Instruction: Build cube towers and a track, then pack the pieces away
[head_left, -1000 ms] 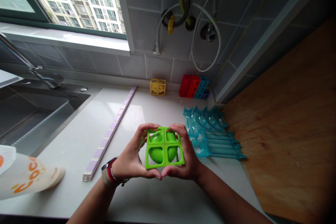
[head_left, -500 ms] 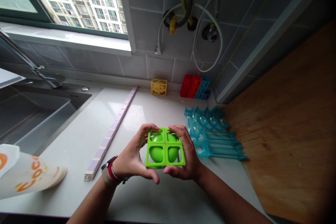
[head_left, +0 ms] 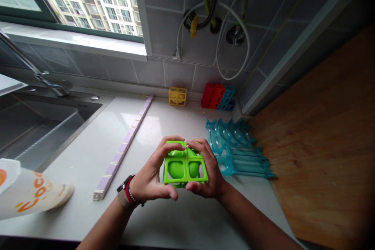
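Between my two hands, above the counter's front part, is a block of bright green open-frame toy cubes [head_left: 185,161] with rounded shapes inside. My left hand [head_left: 152,172] grips its left side, thumb along the lower front edge and fingers over the top. On the right side, my right hand [head_left: 206,170] holds it the same way, thumb at the lower front. The fingers partly cover the upper cubes. Just right of my right hand lie translucent blue toy track pieces [head_left: 237,150], some curved and some straight.
Against the back wall stand yellow cubes [head_left: 177,97] and a stack of red and blue cubes [head_left: 216,97]. A lilac strip [head_left: 124,148] lies across the counter [head_left: 79,164]. A plastic cup [head_left: 35,189] is at the left, near the sink [head_left: 41,125]. A wooden panel [head_left: 319,136] bounds the right.
The green cubes have tilted slightly, showing more of their upper face. My left fingers have shifted further over the top toward the middle.
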`<control>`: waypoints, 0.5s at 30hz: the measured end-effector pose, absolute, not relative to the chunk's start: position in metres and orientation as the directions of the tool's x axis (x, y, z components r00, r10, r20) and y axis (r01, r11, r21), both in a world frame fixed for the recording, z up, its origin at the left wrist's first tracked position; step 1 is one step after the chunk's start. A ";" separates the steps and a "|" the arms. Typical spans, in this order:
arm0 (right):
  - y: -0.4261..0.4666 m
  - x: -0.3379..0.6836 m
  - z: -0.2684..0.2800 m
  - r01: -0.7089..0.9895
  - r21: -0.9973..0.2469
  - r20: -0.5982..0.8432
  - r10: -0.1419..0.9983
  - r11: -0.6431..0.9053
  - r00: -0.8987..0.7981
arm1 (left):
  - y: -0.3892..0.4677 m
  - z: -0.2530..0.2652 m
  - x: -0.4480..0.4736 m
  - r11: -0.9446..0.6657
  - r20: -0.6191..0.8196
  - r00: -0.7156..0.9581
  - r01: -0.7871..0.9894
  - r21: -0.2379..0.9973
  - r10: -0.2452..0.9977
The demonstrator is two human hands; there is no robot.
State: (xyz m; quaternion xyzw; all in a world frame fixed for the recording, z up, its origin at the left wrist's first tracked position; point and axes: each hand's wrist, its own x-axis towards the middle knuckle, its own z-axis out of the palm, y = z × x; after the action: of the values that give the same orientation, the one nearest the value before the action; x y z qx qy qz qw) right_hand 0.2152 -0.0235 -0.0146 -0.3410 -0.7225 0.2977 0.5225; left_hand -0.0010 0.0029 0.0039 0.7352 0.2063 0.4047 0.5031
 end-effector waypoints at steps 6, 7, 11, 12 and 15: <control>-0.025 0.214 -0.014 0.176 -0.796 0.540 0.811 0.579 -0.223 | 0.001 0.011 0.001 -0.410 0.359 0.605 -0.059 0.910 0.710; -0.026 0.214 -0.014 0.178 -0.798 0.537 0.813 0.576 -0.224 | 0.001 0.012 0.001 -0.414 0.364 0.607 -0.062 0.908 0.707; -0.028 0.213 -0.016 0.196 -0.791 0.540 0.812 0.580 -0.224 | 0.000 0.013 0.000 -0.435 0.379 0.609 -0.060 0.898 0.697; -0.028 0.213 -0.016 0.200 -0.788 0.541 0.811 0.582 -0.223 | 0.000 0.013 0.000 -0.438 0.379 0.609 -0.058 0.897 0.696; -0.029 0.212 -0.018 0.213 -0.794 0.530 0.820 0.570 -0.216 | 0.001 0.012 -0.001 -0.433 0.370 0.614 -0.052 0.900 0.697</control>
State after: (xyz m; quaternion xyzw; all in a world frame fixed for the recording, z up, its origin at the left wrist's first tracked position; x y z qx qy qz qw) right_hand 0.2120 -0.0285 -0.0177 -0.3578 -0.7217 0.2952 0.5138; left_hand -0.0012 0.0006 0.0123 0.7544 0.2139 0.3837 0.4877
